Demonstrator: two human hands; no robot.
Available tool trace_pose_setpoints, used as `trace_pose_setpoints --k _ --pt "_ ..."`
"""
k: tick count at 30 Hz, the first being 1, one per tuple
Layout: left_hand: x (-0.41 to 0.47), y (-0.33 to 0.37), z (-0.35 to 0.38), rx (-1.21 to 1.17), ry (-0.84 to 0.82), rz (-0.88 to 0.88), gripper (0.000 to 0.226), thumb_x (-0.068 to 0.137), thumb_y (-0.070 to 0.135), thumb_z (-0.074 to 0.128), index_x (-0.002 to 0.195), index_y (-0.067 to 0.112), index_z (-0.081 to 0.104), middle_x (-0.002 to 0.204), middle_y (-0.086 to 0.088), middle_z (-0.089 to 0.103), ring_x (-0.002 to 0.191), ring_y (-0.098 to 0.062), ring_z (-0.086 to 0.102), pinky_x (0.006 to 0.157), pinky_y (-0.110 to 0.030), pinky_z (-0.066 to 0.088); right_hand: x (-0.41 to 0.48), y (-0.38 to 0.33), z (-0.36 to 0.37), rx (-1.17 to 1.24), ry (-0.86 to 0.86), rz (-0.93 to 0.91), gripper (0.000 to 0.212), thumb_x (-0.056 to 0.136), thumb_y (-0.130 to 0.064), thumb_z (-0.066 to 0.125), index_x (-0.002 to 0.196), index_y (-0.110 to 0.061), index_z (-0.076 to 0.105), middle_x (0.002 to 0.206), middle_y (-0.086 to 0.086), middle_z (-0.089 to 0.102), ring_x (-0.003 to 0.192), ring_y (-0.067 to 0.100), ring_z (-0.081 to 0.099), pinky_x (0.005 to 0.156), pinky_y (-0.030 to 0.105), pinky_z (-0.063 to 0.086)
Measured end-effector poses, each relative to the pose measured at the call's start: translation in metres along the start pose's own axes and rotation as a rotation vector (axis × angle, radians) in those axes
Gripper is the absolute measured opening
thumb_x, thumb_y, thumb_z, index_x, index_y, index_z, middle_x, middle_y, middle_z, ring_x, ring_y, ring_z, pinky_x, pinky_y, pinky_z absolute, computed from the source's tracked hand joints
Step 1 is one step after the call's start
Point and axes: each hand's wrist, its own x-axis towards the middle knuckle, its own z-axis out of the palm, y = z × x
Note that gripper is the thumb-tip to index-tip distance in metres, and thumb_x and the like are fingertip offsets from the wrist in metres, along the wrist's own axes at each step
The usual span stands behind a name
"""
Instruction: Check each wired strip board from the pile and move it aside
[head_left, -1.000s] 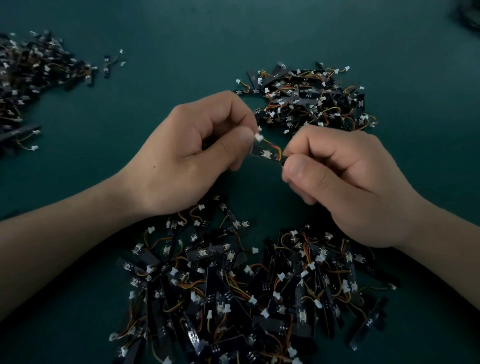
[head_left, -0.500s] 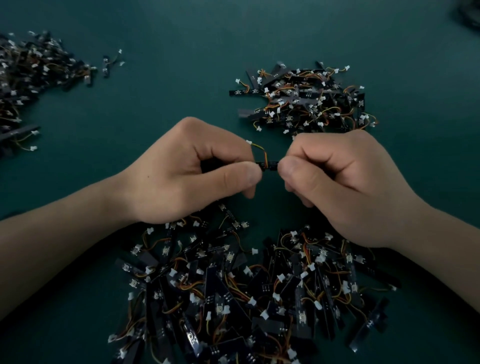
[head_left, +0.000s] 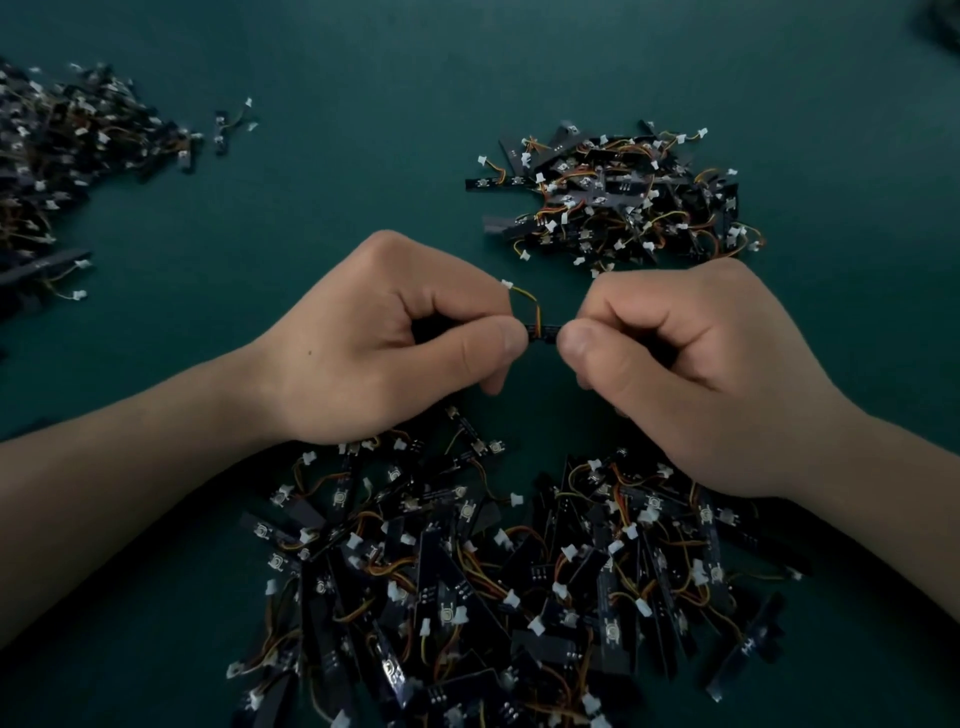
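From the head camera, the dark green tabletop (head_left: 363, 78) carried three loose heaps of small black strip boards with orange and yellow wires and white plugs. The largest heap, the near pile (head_left: 493, 571), spread along the near edge, below both wrists, and the heels of both hands lay over its far fringe. A smaller far pile (head_left: 613, 197) lay beyond the right hand toward the far edge, its closest plugs just beside that hand's knuckles. A third one, the left pile (head_left: 62, 156), ran off the left edge, with a lone board (head_left: 222, 130) lying just apart from its right end. A dark shape (head_left: 945, 21) sat in the far right corner, too blurred to identify.

The wired strip board (head_left: 543, 331) was raised between the two hands, above the bare cloth between the near and far piles. The left hand (head_left: 384, 343) was curled and pinched the board's left end between thumb and forefinger. The right hand (head_left: 691, 364) was curled likewise and pinched the right end. Only a short dark middle section showed between the two thumbs. Its wire (head_left: 527, 299) arched up and leftward over the left forefinger, ending in a white plug (head_left: 506, 284).
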Motion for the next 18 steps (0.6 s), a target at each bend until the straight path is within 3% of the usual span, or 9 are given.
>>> trace_pose_setpoints --k 12,18 --pt "-0.0006 -0.0020 0.0002 0.018 -0.004 0.029 0.036 0.101 0.024 0.054 0.071 0.012 0.070 0.058 -0.002 0.052 0.053 -0.021 0.050 0.054 -0.042 0.041 0.0002 -0.0005 0.0002 -0.010 0.006 -0.022 0.037 0.100 -0.021 0.057 0.065 -0.009 0.059 0.048 -0.001 0.046 0.044 0.017 0.043 0.045 0.014 0.027" --pt "-0.0011 -0.0019 0.0004 -0.005 -0.006 0.020 0.038 0.102 0.029 0.051 0.078 0.009 0.071 0.062 -0.005 0.054 0.056 -0.021 0.051 0.054 -0.030 0.039 -0.0002 0.0013 -0.0013 0.053 -0.047 -0.019 0.043 0.100 -0.022 0.054 0.059 -0.008 0.050 0.048 0.001 0.043 0.041 0.011 0.037 0.044 0.017 0.027"
